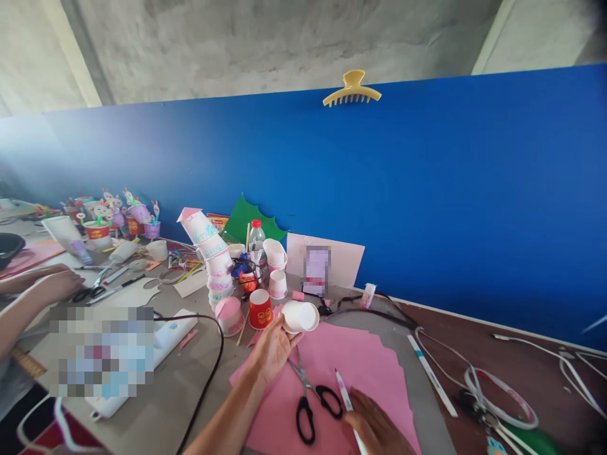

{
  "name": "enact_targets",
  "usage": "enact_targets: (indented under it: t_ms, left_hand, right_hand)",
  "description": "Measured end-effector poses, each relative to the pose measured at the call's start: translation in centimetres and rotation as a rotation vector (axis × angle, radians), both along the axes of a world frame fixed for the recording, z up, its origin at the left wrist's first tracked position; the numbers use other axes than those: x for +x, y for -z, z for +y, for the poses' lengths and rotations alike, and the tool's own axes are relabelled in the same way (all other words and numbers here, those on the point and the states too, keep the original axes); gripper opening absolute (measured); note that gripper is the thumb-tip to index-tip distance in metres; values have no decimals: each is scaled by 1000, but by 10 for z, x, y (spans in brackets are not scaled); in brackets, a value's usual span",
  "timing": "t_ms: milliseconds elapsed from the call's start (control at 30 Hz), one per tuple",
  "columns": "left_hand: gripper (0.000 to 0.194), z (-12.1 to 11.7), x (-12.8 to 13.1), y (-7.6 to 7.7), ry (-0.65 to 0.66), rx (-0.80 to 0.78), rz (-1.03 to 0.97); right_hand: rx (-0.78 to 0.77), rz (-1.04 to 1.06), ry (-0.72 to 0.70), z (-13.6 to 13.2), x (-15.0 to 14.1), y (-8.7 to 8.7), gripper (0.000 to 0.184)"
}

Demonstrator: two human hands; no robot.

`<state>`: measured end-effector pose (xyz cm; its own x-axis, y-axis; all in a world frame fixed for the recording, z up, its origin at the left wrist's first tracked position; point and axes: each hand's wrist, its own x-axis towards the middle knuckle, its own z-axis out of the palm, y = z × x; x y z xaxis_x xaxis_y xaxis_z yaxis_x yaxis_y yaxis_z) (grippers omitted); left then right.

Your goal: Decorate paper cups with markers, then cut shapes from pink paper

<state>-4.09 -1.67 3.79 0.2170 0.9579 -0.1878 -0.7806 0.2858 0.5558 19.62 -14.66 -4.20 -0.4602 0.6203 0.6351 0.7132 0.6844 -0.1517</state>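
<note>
My left hand (pixel 272 351) is closed around a white paper cup (pixel 294 318), tilted so that its round end faces me. A white-and-pink marker pen (pixel 345 393) is in my right hand (pixel 377 426), its tip pointing up and away from me. Both hands are over a stack of pink paper sheets (pixel 370 360). Between them lies a pair of scissors (pixel 307 390) with black handles, blades partly spread toward my left hand. Just beyond the left hand stands a red paper cup (pixel 260 309) with a gold pattern.
A leaning tower of stacked cups (pixel 219 268) stands behind, beside a cup with a pink top (pixel 229 316). A power strip (pixel 137 379) and black cable (pixel 218 354) lie left, near another person's arms (pixel 42 291). A blue partition (pixel 427 189) borders the table; cords (pixel 497 404) lie right.
</note>
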Motion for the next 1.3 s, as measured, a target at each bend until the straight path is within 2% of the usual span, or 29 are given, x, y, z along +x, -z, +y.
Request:
enact_targets:
  t_ms: [67,200,233,333,500,533,600,700,733,800,900,1000,1100,1200,1300]
  left_hand:
    - [47,-1,0,0,19,38,2]
    - [45,-3,1,4,43,87,24]
    - [43,-4,2,5,50,94,28]
    - [36,-9,7,5,79,116,35]
    - [21,-20,16,-1,120,172,41]
    - [21,-21,18,-1,113,181,44]
    - [21,-24,22,0,79,185,51]
    - [22,-26,28,5,9,167,45]
    - [22,-26,30,7,4,165,40]
    - [22,-28,34,9,28,168,46]
    - [25,-32,36,9,110,206,117]
    - [31,-34,34,8,181,287,170]
    - [39,-33,30,10,188,282,118]
    - [44,-35,24,10,245,243,120]
    - [43,-40,18,2,363,226,236]
  right_hand:
    - [13,-41,-54,11,10,-16,35]
    - [-113,-46,-8,26,16,-51,36]
    - [-134,-2,16,28,15,-58,31]
    - [-176,283,95,34,8,-71,22]
    - [-384,883,315,48,-15,-85,36]
    - [-442,986,319,51,-21,-86,39]
    - [-545,1128,208,55,-33,-82,46]
    - [-578,1178,65,60,-50,-62,65]
    - [-558,1163,50,63,-53,-53,68]
    - [-423,1161,94,68,-54,-34,67]
    - [-335,1054,148,77,-39,-19,51]
    - [-267,1046,185,80,-18,-25,41]
    - [-371,988,120,74,-7,-39,36]
    - [-429,994,113,68,-9,-49,41]
    - [-467,951,77,65,-17,-56,42]
